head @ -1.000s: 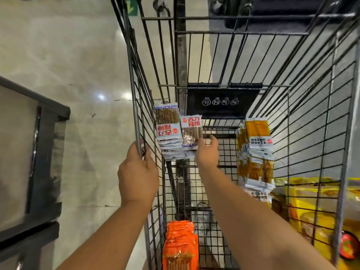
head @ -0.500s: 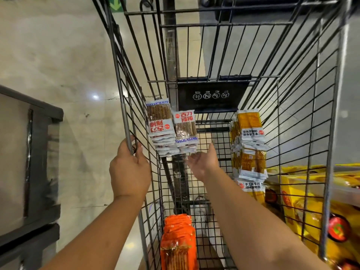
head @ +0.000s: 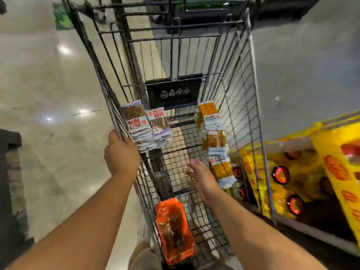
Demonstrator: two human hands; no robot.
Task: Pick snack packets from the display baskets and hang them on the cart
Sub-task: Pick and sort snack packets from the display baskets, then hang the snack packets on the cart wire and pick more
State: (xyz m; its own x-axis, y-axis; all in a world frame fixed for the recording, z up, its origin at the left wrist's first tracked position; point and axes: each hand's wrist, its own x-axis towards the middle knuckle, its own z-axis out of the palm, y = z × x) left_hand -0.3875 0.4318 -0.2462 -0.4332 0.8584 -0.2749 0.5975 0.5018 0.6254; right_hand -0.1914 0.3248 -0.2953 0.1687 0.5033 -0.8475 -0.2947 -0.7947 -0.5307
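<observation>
Right hand (head: 202,178) drops back near, open and empty — left hand (head: 121,152) grips the cart (head: 173,92) rim; a jolt could unhook the white packets (head: 141,125).

My left hand (head: 121,154) grips the cart (head: 173,92) rail, arm extended; my right hand (head: 202,180) is held forward, fingers straight and spread.

The left hand (head: 121,154) grips the left rim of the cart (head: 173,102). The right hand (head: 202,178) is open inside it, between white packets (head: 144,129) hanging on the left wall and yellow packets (head: 214,141) on the right. Orange packets (head: 174,230) sit lower down.
</observation>
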